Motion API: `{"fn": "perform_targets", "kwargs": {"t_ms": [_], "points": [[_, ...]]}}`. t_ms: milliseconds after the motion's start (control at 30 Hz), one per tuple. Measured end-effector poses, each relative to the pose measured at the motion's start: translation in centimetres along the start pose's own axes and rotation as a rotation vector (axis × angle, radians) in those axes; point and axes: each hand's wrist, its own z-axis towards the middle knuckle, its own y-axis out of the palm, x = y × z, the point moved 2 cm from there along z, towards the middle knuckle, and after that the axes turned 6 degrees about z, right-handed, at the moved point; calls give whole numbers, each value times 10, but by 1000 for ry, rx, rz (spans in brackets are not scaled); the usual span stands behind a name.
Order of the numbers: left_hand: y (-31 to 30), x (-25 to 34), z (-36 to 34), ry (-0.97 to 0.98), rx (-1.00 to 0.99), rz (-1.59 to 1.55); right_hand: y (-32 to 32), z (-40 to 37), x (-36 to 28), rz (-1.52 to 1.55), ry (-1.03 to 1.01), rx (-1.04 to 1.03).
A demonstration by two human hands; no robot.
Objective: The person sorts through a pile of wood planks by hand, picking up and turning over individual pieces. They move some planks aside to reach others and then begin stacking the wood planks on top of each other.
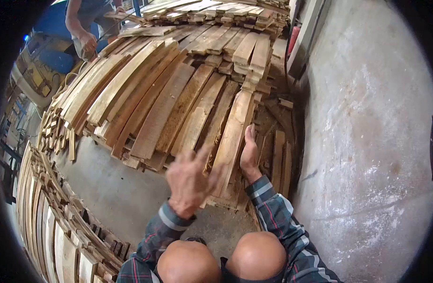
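Observation:
My left hand (189,182) hovers over the near ends of the stacked planks, blurred by motion, its fingers spread with nothing in them. My right hand (249,154) stands on edge against the right side of a pale wooden plank (234,123), its visible fingers stretched out; part of the hand is turned away from view. Beside that plank lies a rough, bark-streaked board (220,123). More boards, such as a greyish-brown plank (165,111), lie side by side to the left on top of the stack.
A concrete wall (367,132) rises close on the right. Another stack of boards (56,221) stands at the lower left, with grey floor (117,160) between. Across the stack at the upper left, another person's hand (88,42) is near the boards. More timber (202,12) is piled behind.

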Motion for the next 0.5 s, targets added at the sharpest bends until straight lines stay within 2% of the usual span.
{"fn": "perform_targets", "kwargs": {"t_ms": [100, 167, 267, 367, 400, 467, 500], "points": [[-23, -46, 14, -56, 307, 158, 8, -8, -14, -112, 3, 39], [-34, -78, 33, -171, 349, 277, 14, -14, -23, -202, 11, 60], [-27, -102, 50, -220, 175, 475, 22, -18, -24, -319, 18, 86], [-5, -100, 53, -191, 39, 578, 16, -12, -13, -398, 16, 109], [-4, -102, 56, -167, 53, 554, 12, -5, -5, -270, -21, 50], [-7, -110, 61, -128, 42, 465, 10, -8, -2, -274, -18, 63], [-9, -112, 64, -110, 42, 423, 15, -11, -9, -399, 22, 127]]}}
